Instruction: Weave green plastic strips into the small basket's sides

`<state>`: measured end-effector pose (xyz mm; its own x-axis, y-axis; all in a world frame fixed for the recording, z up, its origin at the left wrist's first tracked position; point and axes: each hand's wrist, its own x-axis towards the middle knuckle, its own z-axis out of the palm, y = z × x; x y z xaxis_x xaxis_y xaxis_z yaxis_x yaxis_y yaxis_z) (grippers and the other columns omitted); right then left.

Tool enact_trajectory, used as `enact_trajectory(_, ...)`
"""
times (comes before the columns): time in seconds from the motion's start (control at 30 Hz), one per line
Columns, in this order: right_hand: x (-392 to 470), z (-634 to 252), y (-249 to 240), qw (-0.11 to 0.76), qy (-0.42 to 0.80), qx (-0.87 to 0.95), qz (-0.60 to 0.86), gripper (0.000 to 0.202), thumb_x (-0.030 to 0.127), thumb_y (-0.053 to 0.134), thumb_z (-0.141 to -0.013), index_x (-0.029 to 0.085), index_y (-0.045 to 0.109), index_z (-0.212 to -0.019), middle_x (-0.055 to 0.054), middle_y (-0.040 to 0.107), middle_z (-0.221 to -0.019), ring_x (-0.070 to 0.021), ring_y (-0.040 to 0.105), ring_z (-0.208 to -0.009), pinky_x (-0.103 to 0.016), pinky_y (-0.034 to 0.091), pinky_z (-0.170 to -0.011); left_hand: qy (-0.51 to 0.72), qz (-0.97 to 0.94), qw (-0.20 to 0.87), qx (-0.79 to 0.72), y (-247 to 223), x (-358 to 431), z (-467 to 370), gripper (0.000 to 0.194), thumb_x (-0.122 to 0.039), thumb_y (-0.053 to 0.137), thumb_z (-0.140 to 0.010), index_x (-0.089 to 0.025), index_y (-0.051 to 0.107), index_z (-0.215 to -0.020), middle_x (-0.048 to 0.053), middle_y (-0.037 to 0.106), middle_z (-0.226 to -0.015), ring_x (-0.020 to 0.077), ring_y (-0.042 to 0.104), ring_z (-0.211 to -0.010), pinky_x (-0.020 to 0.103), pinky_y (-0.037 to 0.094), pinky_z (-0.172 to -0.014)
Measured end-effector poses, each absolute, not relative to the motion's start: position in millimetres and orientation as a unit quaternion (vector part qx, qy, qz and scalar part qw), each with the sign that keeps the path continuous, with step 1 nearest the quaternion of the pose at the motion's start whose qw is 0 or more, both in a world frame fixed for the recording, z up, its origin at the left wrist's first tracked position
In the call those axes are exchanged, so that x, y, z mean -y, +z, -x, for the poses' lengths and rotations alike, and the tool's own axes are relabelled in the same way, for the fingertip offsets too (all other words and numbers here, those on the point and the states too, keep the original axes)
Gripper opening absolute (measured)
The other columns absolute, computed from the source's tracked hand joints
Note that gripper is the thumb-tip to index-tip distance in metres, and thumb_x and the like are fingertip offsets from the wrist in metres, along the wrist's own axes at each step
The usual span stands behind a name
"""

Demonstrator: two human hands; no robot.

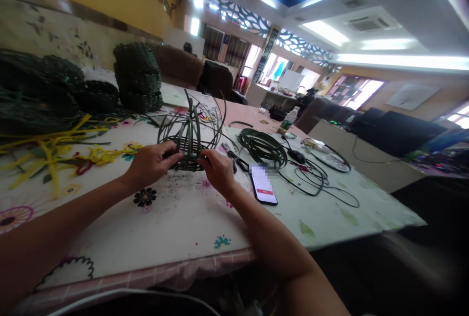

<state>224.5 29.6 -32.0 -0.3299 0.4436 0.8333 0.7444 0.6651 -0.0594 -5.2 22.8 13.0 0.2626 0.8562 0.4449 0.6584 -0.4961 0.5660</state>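
A partly woven dark green basket (188, 147) stands on the flowered tablecloth in front of me, its long loose strips rising and curving upward. My left hand (156, 159) grips its near left side, thumb and fingers pinched at the woven edge. On the near right side my right hand (217, 167) is closed, thumb and fingertips pinching the weave. The fingers partly cover the basket's front edge. Just right of my right hand lies a pair of scissors (239, 160). Beyond it rests a coil of dark green strips (262, 147).
A lit phone (264, 191) lies right of my right forearm. Finished dark green baskets (137, 76) stand stacked at the back left, near yellow strips (49, 159). A computer mouse (296, 155), black cable (322, 181) and plastic bottle (289, 120) occupy the right side. The tablecloth (176, 238) ends close to me.
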Motion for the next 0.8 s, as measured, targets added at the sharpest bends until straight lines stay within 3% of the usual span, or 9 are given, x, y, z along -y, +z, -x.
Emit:
enact_trajectory(0.2,-26.8,-225.4,-27.4,0.411,-0.172,0.800,0.401,0.029,0.033,0.054,-0.107,0.019,0.070,-0.087,-0.004,0.072,-0.078,-0.0137,0.065,-0.070,-0.024,0.044,-0.066,0.379,-0.778,0.150,-0.478,11.8,-26.1,9.6,0.035,-0.053,0.059,-0.087,-0.022,0.058,-0.071,-0.003,0.056,-0.053,0.0145,0.052,-0.053,0.027,0.036,-0.058)
enact_trajectory(0.47,-26.9,-225.9,-25.5,0.377,-0.128,0.811,0.430,0.025,0.031,0.055,-0.106,0.020,0.071,-0.092,-0.006,0.074,-0.085,-0.0165,0.069,-0.078,-0.026,0.048,-0.071,0.393,-0.758,0.185,-0.486,9.9,-25.1,9.5,0.036,-0.056,0.059,-0.089,-0.022,0.063,-0.078,-0.005,0.057,-0.053,0.0134,0.054,-0.045,0.026,0.039,-0.054)
enact_trajectory(0.6,-29.8,-227.0,-29.0,0.397,-0.118,0.808,0.419,0.019,0.030,0.056,-0.106,0.020,0.072,-0.108,-0.007,0.080,-0.099,-0.0176,0.075,-0.089,-0.027,0.056,-0.079,0.401,-0.746,0.205,-0.490,8.3,-25.1,9.8,0.033,-0.054,0.061,-0.089,-0.022,0.065,-0.083,-0.005,0.059,-0.055,0.0132,0.056,-0.044,0.025,0.040,-0.052)
enact_trajectory(0.8,-30.5,-228.3,-28.9,0.403,-0.098,0.819,0.397,0.033,0.034,0.058,-0.106,0.019,0.065,-0.133,-0.011,0.078,-0.121,-0.0205,0.076,-0.107,-0.031,0.061,-0.091,0.422,-0.728,0.233,-0.488,5.8,-25.1,9.3,0.033,-0.054,0.062,-0.089,-0.022,0.061,-0.080,-0.005,0.058,-0.057,0.0124,0.055,-0.045,0.025,0.043,-0.051)
